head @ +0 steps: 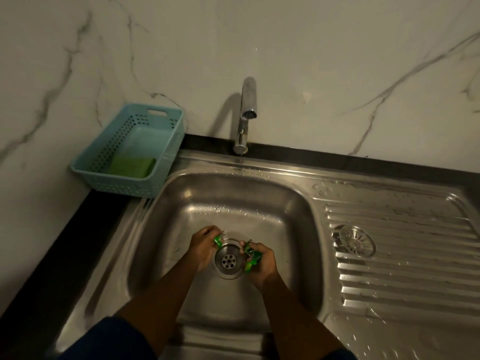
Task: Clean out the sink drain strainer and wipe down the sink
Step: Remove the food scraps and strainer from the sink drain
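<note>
Both hands (pixel 205 245) (pixel 261 261) flanking drain (pixel 228 261), green scraps (pixel 252 258), apparently, in each grip.

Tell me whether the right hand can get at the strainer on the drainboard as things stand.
Probably yes, though not free: the right hand is shut on green scraps. The strainer lies uncovered on the drainboard on that side, with nothing between them.

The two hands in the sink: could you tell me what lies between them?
In the head view, the open drain lies between the left hand and the right hand, each holding green scraps. The strainer sits apart on the drainboard.
</note>
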